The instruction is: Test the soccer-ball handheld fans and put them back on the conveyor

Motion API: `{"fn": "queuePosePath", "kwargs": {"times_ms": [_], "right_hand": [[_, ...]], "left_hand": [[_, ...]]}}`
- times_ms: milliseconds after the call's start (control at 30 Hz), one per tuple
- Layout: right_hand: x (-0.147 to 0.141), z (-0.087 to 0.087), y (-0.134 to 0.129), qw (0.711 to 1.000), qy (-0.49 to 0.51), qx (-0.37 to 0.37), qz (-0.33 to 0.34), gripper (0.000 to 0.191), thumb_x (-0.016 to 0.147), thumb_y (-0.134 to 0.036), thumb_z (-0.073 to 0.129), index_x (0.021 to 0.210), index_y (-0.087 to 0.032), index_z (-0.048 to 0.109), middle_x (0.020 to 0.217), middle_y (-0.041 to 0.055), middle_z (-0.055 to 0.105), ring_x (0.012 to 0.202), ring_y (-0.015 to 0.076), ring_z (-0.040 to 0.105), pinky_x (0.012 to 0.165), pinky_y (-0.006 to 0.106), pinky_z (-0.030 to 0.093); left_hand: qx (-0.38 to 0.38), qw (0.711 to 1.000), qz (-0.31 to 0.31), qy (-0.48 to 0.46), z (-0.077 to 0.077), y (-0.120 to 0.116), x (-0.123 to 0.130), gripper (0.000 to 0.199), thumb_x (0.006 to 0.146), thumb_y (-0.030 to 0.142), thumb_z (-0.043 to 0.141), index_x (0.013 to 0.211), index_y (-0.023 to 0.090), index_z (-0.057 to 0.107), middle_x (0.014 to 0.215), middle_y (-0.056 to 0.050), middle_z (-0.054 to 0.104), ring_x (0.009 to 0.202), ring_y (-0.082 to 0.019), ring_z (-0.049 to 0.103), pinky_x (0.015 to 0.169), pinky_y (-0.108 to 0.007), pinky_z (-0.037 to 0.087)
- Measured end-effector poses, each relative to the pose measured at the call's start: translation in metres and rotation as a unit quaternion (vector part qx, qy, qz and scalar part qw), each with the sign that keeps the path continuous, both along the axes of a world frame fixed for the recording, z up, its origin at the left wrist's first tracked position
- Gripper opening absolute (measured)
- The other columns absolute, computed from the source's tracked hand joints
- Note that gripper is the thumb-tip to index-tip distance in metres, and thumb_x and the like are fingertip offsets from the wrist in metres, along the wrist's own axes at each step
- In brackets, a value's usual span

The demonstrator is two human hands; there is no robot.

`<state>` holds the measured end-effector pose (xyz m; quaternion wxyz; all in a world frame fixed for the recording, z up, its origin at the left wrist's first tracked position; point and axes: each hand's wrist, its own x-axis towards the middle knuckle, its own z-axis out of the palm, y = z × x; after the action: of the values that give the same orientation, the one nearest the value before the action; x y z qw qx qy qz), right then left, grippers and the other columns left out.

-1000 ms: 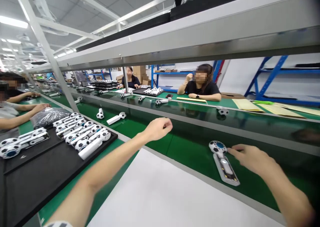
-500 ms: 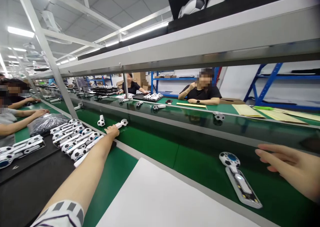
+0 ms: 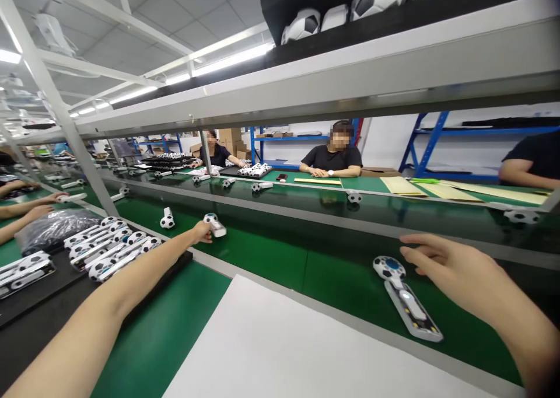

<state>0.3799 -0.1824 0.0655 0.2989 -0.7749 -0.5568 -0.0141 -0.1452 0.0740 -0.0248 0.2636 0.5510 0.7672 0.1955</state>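
Observation:
My left hand (image 3: pixel 201 232) reaches far out over the green conveyor belt (image 3: pixel 280 258) and grips a small handheld fan with a football-patterned head (image 3: pixel 213 223). My right hand (image 3: pixel 450 269) hovers open over the belt, fingers spread, just right of another football-headed fan (image 3: pixel 405 296) that lies flat with its back cover off and its circuit board showing. The right hand does not touch that fan.
A white mat (image 3: pixel 289 351) lies in front of me. A black tray (image 3: pixel 48 293) at the left holds several finished fans (image 3: pixel 111 249). One more fan (image 3: pixel 167 219) stands on the belt. Other people sit across the belt and at the left. A metal shelf (image 3: pixel 350 71) runs overhead.
My left hand stretched out to the fan on the belt and closed on it, turning it. My right hand left the open fan, drew back, then returned near it.

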Motion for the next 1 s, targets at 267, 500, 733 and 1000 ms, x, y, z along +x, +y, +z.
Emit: {"fn": "queuePosePath", "kwargs": {"times_ms": [267,500,733,1000], "right_hand": [[-0.042,0.002,-0.005,0.994,0.033,-0.079,0.069,0.036,0.088,-0.045,0.051,0.116,-0.029,0.067,0.105,0.0014,0.075,0.097,0.0274,0.068,0.079,0.038,0.047],[-0.057,0.007,-0.017,0.989,0.033,-0.090,0.109,0.038,0.091,-0.042,0.048,0.120,-0.027,0.066,0.106,0.0035,0.075,0.092,0.0271,0.069,0.078,0.038,0.049],[-0.060,0.012,-0.022,0.989,0.028,-0.069,0.128,0.036,0.092,-0.039,0.047,0.119,-0.026,0.067,0.101,0.0025,0.076,0.086,0.0246,0.070,0.074,0.035,0.051],[-0.082,0.007,-0.018,0.984,0.073,-0.009,0.161,0.041,0.098,-0.048,0.045,0.126,-0.024,0.064,0.103,0.0049,0.074,0.086,0.0247,0.068,0.075,0.037,0.051]], "left_hand": [[-0.028,0.999,-0.024,-0.003,-0.017,-0.006,0.073,0.040,0.096,0.039,0.061,0.129,0.016,0.058,0.127,-0.011,0.060,0.109,-0.024,0.062,0.091,-0.046,0.055],[-0.088,0.988,0.041,-0.124,0.003,-0.001,0.146,0.039,0.095,0.038,0.062,0.128,0.016,0.058,0.127,-0.011,0.060,0.110,-0.025,0.062,0.092,-0.046,0.055],[-0.083,0.919,-0.064,-0.380,0.028,-0.036,0.177,0.037,0.096,0.037,0.061,0.126,0.015,0.058,0.122,-0.010,0.062,0.102,-0.022,0.064,0.086,-0.042,0.057],[-0.050,0.760,-0.287,-0.581,0.076,-0.150,0.233,0.021,0.089,0.024,0.055,0.107,0.013,0.059,0.104,-0.013,0.067,0.082,-0.022,0.069,0.068,-0.036,0.061]]}}
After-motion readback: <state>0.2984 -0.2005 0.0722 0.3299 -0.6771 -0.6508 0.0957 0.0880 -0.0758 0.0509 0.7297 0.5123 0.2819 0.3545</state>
